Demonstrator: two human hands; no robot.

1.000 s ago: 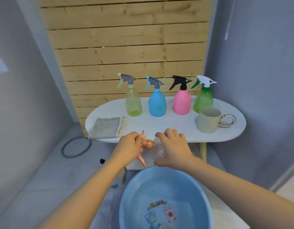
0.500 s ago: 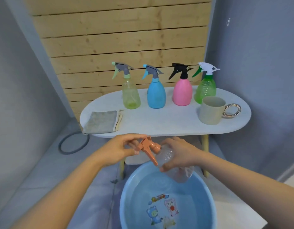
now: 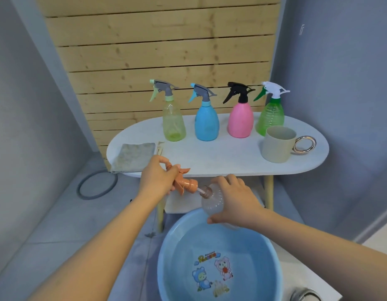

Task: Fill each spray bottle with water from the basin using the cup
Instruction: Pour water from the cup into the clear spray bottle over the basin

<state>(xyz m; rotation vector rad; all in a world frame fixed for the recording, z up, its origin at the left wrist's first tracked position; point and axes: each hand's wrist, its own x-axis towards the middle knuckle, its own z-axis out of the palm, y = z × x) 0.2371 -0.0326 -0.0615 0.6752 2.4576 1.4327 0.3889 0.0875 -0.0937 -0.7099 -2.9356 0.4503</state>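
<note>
We grip the sprayer (image 3: 183, 183) in our left hand (image 3: 155, 179), the bottle (image 3: 212, 200) in our right (image 3: 233, 200); draw the tube straight out.

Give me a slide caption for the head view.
Left hand pulls the orange sprayer from the clear bottle held by the right hand above the basin.

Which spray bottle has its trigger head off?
The clear bottle in the right hand; the left hand holds its orange sprayer head pulled out. The four on the table remain capped.
</note>
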